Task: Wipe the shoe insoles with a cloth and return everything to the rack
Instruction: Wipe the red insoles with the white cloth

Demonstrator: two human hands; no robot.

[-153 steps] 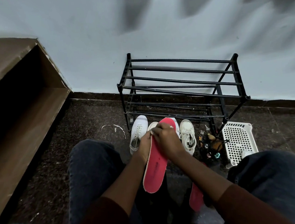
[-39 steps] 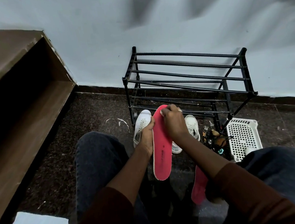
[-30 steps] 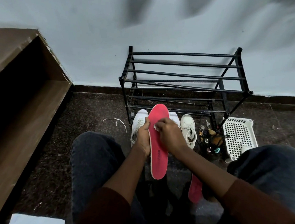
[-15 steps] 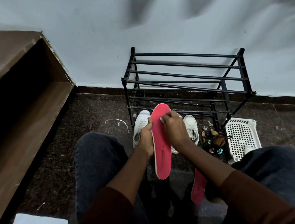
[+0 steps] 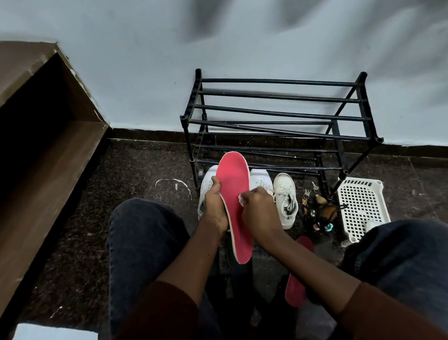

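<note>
Dark speckled floor (image 5: 143, 176) fills mid-frame, pale wall behind, black rack (image 5: 279, 103) at centre-right. I see my left hand (image 5: 216, 205) gripping the red insole (image 5: 233, 185) by its left edge, approx. mid-length, toe end pointing up toward the rack. Right hand (image 5: 258, 212) sits at the insole's right side, fingers curled round a small white cloth (image 5: 241, 201) pressed to the red face. Second red insole (image 5: 296, 290) lies on the floor, lower right of the hands. White shoes (image 5: 285, 197) stand just behind the hands, in front of the rack.
</note>
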